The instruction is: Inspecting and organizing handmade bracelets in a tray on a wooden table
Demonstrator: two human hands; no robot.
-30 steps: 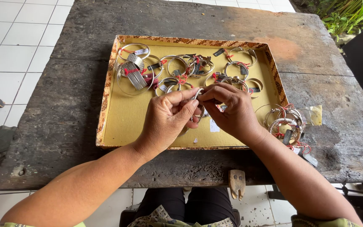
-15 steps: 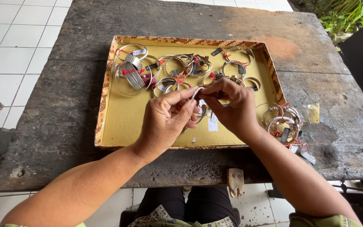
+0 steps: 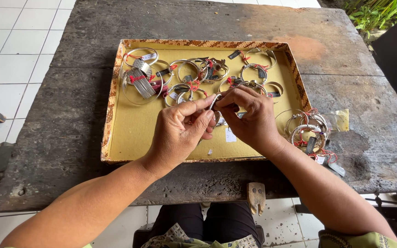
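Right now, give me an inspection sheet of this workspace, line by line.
Surface: dark weathered wooden table.
Job's things: silver bangle pinched between both hands above yellow-lined tray.
Clutter: tagged silver bangles along the tray's far side; second bangle pile on the table right of the tray.
Grippers: left hand and right hand, fingertips closed on the bangle.
Cables: nothing seen.
Surroundings: white tiled floor, green plants at top right.

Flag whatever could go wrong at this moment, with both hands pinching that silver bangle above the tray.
1. The silver bangle is held only by the fingertips of the left hand and right hand; a slip would likely drop it among the tagged bangles in the yellow tray.
2. The loose pile of bangles outside the tray lies close beside the right forearm and might get nudged.
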